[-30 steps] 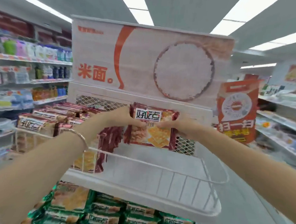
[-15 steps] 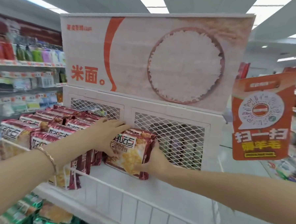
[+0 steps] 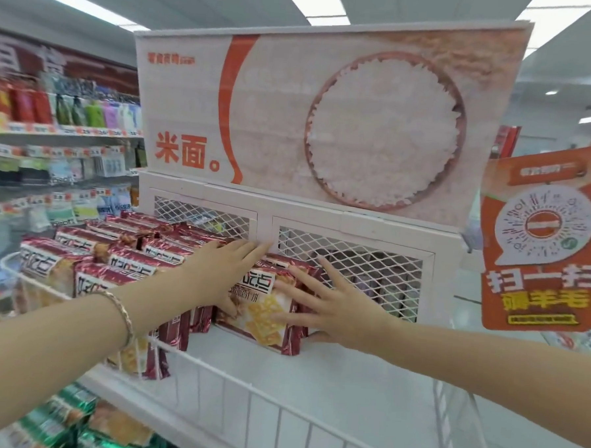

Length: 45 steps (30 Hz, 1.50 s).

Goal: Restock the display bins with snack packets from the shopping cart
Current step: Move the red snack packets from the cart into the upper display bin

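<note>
A red cracker packet (image 3: 262,311) stands on edge in the white wire display bin (image 3: 277,414), leaning against the row of same red packets (image 3: 114,265) that fills the bin's left side. My left hand (image 3: 226,271) lies flat across the packet's top with fingers straight, thumb down its front. My right hand (image 3: 331,304) presses its spread, straight fingers on the packet's face and right side. The shopping cart is out of view.
A white mesh back panel (image 3: 350,264) and a large rice poster (image 3: 327,116) rise behind the bin. An orange QR sign (image 3: 545,257) hangs at the right. Green packets (image 3: 81,421) fill the bin below. Stocked store shelves (image 3: 52,142) run along the left.
The packet went from held up in both hands down into the bin against the row. Both hands have loosened from gripping it to pressing it with straight fingers.
</note>
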Motion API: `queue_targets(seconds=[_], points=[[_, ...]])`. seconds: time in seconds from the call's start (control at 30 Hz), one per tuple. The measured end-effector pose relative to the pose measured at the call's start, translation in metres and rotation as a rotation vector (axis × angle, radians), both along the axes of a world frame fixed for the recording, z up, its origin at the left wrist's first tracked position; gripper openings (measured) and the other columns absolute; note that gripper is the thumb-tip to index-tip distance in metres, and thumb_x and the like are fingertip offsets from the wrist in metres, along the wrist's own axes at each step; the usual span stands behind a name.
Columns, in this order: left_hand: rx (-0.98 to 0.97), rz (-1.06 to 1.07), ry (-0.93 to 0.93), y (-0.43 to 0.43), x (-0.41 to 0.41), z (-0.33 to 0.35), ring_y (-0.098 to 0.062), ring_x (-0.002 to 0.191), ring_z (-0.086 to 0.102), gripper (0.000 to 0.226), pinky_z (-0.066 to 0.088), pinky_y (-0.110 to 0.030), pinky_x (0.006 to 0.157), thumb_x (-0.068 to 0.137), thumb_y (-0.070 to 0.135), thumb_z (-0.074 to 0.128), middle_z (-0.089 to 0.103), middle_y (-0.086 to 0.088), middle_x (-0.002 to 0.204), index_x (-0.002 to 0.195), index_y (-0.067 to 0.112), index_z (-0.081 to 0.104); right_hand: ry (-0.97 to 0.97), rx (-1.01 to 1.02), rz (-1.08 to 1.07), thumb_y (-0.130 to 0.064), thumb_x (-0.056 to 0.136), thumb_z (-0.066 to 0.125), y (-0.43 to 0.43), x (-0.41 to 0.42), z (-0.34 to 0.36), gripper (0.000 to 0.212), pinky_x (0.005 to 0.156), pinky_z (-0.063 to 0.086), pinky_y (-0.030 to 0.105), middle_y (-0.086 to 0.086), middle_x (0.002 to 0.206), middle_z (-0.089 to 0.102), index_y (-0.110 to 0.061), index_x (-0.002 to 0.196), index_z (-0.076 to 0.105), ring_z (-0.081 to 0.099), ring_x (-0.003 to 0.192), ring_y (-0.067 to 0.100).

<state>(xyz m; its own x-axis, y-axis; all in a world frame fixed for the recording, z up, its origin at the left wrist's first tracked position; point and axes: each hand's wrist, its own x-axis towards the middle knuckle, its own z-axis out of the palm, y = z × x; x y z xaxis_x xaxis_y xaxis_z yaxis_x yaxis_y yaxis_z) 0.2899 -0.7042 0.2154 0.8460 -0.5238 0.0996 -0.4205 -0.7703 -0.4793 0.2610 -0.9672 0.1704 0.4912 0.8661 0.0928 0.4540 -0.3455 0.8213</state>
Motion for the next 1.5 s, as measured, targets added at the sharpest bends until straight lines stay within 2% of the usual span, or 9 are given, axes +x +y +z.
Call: queue_targets(seconds=[0.13,0.23,0.4,0.53,0.7,0.8,1.0,1.13,1.5], points=[[0.129,0.009,-0.080,-0.005,-0.003,-0.001,-0.025,0.153,0.011,0.138,0.035,-0.043,0.116,0.071,0.071,0.067,0.001,-0.011,0.167,0.152,0.007,-0.026,-0.047,-0.039,-0.055,-0.072,0.093,0.036,0.003,0.005,0.001,0.080,0.118,0.002,0.064,0.009,0.166,-0.005,-0.040,0.158,0.001,-0.005,0.151,0.041],[0.109,-0.001,-0.024,-0.003,-0.005,0.004,-0.025,0.153,0.011,0.135,0.033,-0.044,0.117,0.072,0.069,0.070,0.001,-0.009,0.167,0.156,0.008,-0.017,-0.004,0.013,-0.048,-0.069,0.096,0.026,0.008,-0.003,0.005,0.071,0.119,0.006,0.063,0.011,0.166,0.004,-0.036,0.158,0.015,0.001,0.151,0.041],[-0.307,-0.036,0.144,0.017,-0.014,0.051,-0.023,0.146,0.032,0.091,0.033,-0.045,0.117,0.087,0.063,0.061,0.027,0.000,0.163,0.158,0.022,0.021,0.138,0.254,0.205,-0.027,0.094,0.050,0.022,-0.014,0.049,0.037,0.097,0.051,0.044,0.015,0.139,0.055,-0.010,0.126,0.053,0.058,0.118,0.031],[-0.539,0.040,0.074,0.075,-0.025,0.075,-0.023,0.124,0.055,0.056,0.047,-0.042,0.103,0.096,0.054,0.054,0.053,0.000,0.144,0.142,0.021,0.050,0.054,0.443,0.128,-0.017,0.084,0.065,0.074,-0.011,0.088,0.023,0.071,0.058,0.036,0.017,0.121,0.066,-0.006,0.105,0.065,0.069,0.097,0.032],[-0.621,0.175,-0.082,0.182,-0.052,0.060,-0.020,0.090,0.062,0.032,0.057,-0.040,0.081,0.098,0.047,0.051,0.066,0.002,0.112,0.114,0.023,0.065,0.263,0.681,-0.015,-0.017,0.096,0.053,0.190,-0.006,0.115,0.028,0.063,0.050,0.037,0.009,0.119,0.060,-0.010,0.123,0.053,0.054,0.079,0.021],[-0.636,0.314,-0.113,0.263,-0.078,0.038,-0.019,0.077,0.058,0.023,0.057,-0.041,0.073,0.099,0.040,0.051,0.066,-0.001,0.102,0.101,0.020,0.063,0.338,0.606,-0.040,-0.024,0.097,0.056,0.274,0.011,0.118,0.041,0.077,0.051,0.039,0.010,0.126,0.059,-0.013,0.135,0.045,0.060,0.094,0.027],[-0.691,0.625,-0.021,0.428,-0.154,-0.023,-0.024,0.096,0.061,0.024,0.053,-0.040,0.083,0.098,0.038,0.053,0.065,-0.002,0.113,0.110,0.022,0.066,0.492,0.386,-0.096,-0.038,0.102,0.047,0.458,0.020,0.079,0.059,0.099,0.047,0.050,0.013,0.151,0.038,-0.015,0.152,0.027,0.048,0.129,0.035],[-0.717,0.795,0.072,0.528,-0.199,-0.077,-0.025,0.096,0.062,0.021,0.052,-0.045,0.089,0.096,0.038,0.055,0.067,-0.002,0.109,0.101,0.020,0.065,0.412,0.224,0.016,-0.036,0.102,0.042,0.563,0.011,0.015,0.046,0.115,0.027,0.048,0.010,0.142,0.049,-0.016,0.143,0.042,0.044,0.131,0.031],[-0.942,1.125,0.373,0.666,-0.268,-0.249,-0.015,0.100,0.058,0.022,0.048,-0.029,0.088,0.099,0.028,0.055,0.064,0.002,0.117,0.114,0.016,0.066,1.059,-0.024,-0.016,-0.029,0.099,0.052,0.734,-0.032,-0.206,0.042,0.102,0.044,0.040,0.010,0.137,0.052,-0.016,0.138,0.051,0.053,0.123,0.031]])
